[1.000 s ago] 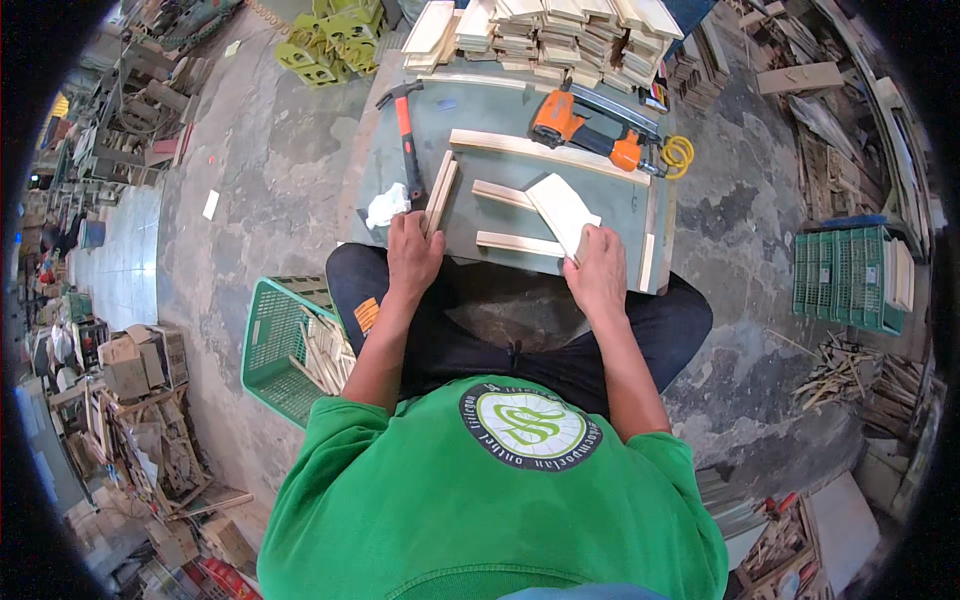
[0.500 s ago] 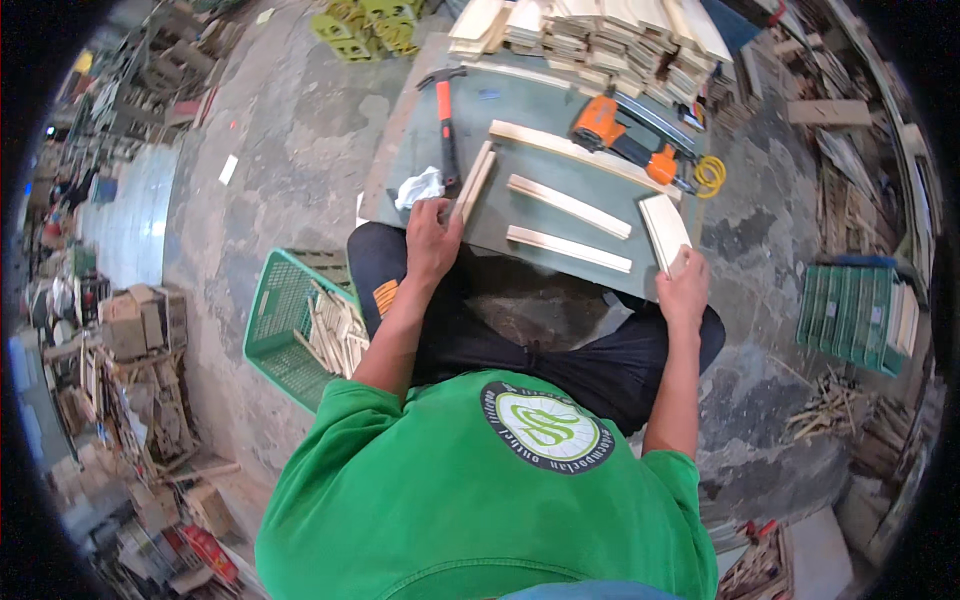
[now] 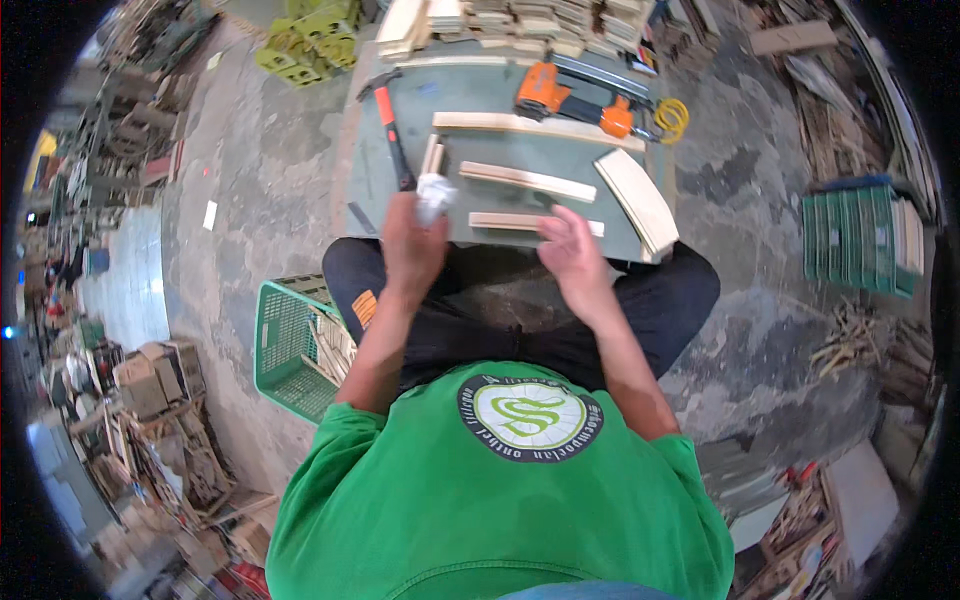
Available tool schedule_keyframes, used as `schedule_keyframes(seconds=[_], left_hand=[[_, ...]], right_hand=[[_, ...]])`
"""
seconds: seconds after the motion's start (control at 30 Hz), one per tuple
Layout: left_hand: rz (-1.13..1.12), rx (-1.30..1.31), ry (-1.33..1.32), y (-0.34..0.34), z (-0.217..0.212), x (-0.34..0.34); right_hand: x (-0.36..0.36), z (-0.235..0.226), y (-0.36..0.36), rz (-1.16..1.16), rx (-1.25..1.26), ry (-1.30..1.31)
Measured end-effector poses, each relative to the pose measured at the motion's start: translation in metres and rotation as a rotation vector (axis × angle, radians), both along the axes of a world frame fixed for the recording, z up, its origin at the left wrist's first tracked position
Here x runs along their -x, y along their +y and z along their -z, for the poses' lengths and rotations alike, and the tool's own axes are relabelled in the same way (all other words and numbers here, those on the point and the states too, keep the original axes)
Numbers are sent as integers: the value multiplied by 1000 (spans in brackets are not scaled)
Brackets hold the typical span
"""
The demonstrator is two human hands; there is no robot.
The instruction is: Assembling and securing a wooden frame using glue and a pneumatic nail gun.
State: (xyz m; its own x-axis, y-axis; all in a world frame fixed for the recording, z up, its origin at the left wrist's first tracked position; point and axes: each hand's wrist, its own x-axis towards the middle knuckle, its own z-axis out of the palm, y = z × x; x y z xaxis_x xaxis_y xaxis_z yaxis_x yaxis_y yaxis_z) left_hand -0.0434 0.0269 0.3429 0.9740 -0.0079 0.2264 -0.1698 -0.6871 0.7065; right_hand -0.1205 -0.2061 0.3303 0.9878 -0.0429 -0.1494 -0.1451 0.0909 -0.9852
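Observation:
My left hand (image 3: 413, 250) is closed on a crumpled white wad (image 3: 434, 197), perhaps cloth or plastic, above the near edge of the green-grey tabletop (image 3: 640, 112). Beside that wad, partly hidden, lies a short pair of wood strips (image 3: 433, 157). My right hand (image 3: 576, 252) hovers over the near edge with its fingers apart, holding nothing. Nearest to it is a wood strip (image 3: 505, 221); another strip (image 3: 528, 181) lies beyond. A longer strip (image 3: 535, 128) crosses the tabletop farther back. Wide flat boards (image 3: 637, 204) rest at the right.
A hammer (image 3: 390, 130) with a red-and-black handle lies left on the tabletop. An orange nail gun (image 3: 541, 91) with a yellow coiled hose (image 3: 671, 121) lies behind the long strip. Stacked boards (image 3: 535, 22) stand at the back. A green crate (image 3: 275, 340) of wood pieces sits left of my leg.
My left hand has left the short strips and picked up the white wad. My right hand has let go of the boards at the right and moved leftward. The whole view has shifted.

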Motion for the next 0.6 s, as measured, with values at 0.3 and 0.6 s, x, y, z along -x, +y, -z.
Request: schedule_keyframes(seconds=[0.3,0.6], left_hand=[[887,84,70,-159,-8,-6],[1268,-627,-607,-273,43,-75]], right_hand=[[45,-14,-73,556,-650,302],[105,-39,-125,800,-56,62]])
